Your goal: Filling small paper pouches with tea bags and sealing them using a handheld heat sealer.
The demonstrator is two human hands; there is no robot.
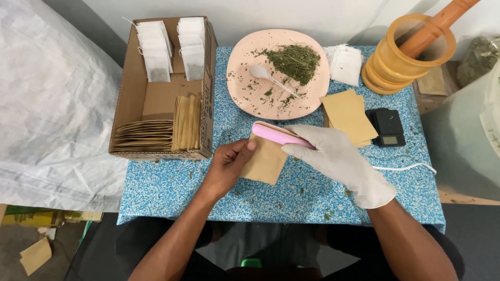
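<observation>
Pink plastic heat sealer (278,135) clamped in gloved right hand (333,153) grip, pressed on brown paper sachet (266,161); bare left hand (229,165) pinching sachet edge w/ fingers.

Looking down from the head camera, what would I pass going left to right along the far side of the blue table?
Cardboard box of filled sachets and brown envelopes → pink plate with dried herbs and a white spoon → white sachets → wooden mortar with its pestle.

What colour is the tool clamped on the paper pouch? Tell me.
Pink tool, clearest in the head view, held by the gloved right hand.
</observation>
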